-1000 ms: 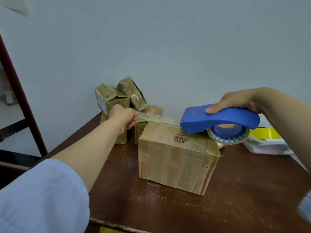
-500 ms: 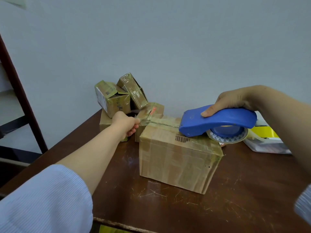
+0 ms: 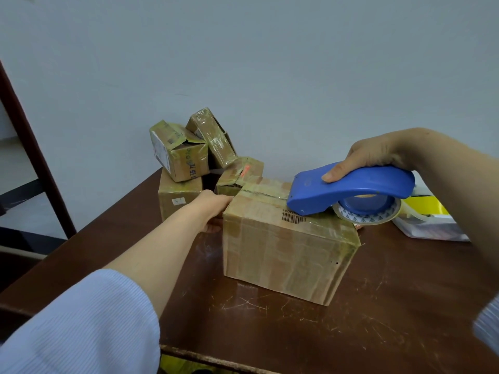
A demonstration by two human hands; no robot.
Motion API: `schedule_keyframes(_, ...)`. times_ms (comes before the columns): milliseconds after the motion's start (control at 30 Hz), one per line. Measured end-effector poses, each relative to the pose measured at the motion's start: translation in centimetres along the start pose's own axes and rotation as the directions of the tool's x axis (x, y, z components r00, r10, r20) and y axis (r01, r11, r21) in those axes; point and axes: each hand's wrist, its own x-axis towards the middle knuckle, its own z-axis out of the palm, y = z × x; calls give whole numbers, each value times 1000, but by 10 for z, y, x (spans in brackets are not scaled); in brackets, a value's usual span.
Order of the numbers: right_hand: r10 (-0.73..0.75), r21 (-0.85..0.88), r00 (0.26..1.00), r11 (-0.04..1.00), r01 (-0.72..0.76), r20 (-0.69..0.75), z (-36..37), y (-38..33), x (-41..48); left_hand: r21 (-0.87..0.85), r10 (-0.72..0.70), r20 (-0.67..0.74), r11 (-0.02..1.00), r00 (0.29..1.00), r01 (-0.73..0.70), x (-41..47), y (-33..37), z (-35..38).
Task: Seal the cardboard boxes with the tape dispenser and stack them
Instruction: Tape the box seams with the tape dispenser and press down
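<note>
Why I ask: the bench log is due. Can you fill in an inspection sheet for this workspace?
Surface: brown table, scratched.
Job's things: large cardboard box upright on the table; blue tape dispenser resting on its top by the seam; four small boxes piled behind it, taped.
Clutter: white packet with something yellow on it, at the right edge.
Grippers: right hand grips the dispenser's handle; left hand against the big box's far left corner, fingers hidden.
Cables: nothing seen.
Surroundings: pale wall; dark wooden frame at left.
</note>
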Motion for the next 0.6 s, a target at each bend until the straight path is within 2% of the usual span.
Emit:
schedule_keyframes(67,4,-2,1000,1000,-4,1,1,-1,-1,81,2,11,997,1000,-3,-1,2,-3)
schedule_keyframes(167,0,-4,1000,1000,0,6,2,-1,-1,347,-3,-3,938,1000,4,0,-3,-11)
schedule_keyframes(233,-8,1,1000,1000,8,19,1,0,-1,397,155,-119,913,981,-96,2,-2,-16)
schedule_keyframes(300,-4,25,1000,1000,4,30,1,0,-2,350,314,-205,908,927,-230,-4,14,-14)
schedule_keyframes(367,6,33,999,999,-7,43,0,-2,-2,385,393,-133,866,910,-318,-17,34,-4)
schedule_keyframes(433,0,-8,999,1000,0,32,-1,-2,-2,547,425,-21,762,905,-346,-29,47,13)
schedule_keyframes(533,-79,-92,996,993,74,-51,-3,3,-3,729,461,8,605,887,-321,-27,40,35)
schedule_keyframes(600,-165,-125,978,981,149,-126,-1,3,-6,735,486,14,588,874,-339,-20,32,39)
